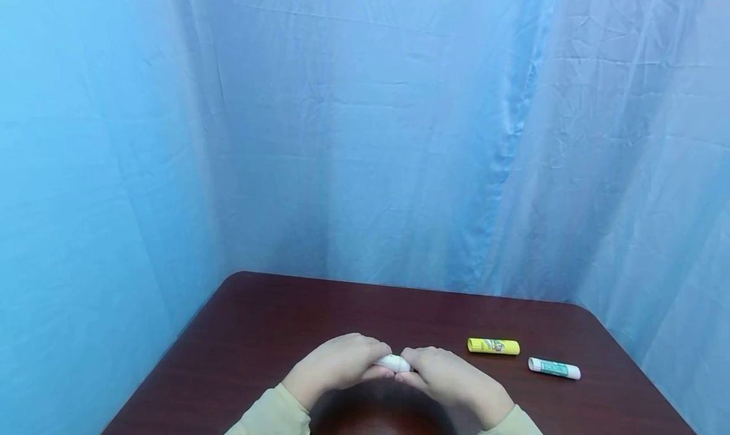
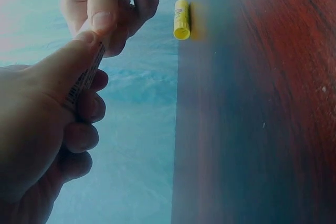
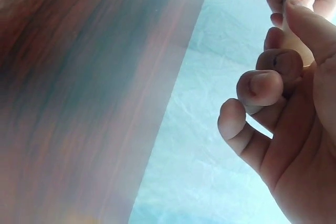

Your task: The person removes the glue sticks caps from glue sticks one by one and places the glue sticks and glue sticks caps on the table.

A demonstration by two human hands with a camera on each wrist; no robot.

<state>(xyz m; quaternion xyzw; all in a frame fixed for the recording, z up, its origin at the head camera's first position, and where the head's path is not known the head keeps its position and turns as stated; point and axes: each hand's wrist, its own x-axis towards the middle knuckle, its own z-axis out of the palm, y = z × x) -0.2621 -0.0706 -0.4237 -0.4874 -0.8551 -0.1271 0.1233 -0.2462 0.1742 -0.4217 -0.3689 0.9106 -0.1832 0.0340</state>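
Both hands meet over the near part of the table, holding one white glue stick (image 1: 393, 362) between them. My left hand (image 1: 340, 363) grips one end, its thumb along the tube and its fingers curled beneath; small print and a barcode-like label show on the stick (image 2: 84, 80) in the left wrist view. The other end is pinched between thumb and forefinger of my right hand (image 1: 453, 378), whose remaining fingers curl loosely in the right wrist view. The two thumb tips nearly meet, and the hands cover most of the stick.
To the right on the dark red-brown table (image 1: 274, 321) lies a yellow glue stick (image 1: 493, 346). Farther right is a white glue stick with a green label (image 1: 554, 368), also on its side. Light blue curtains (image 1: 371, 137) hang behind and beside the table.
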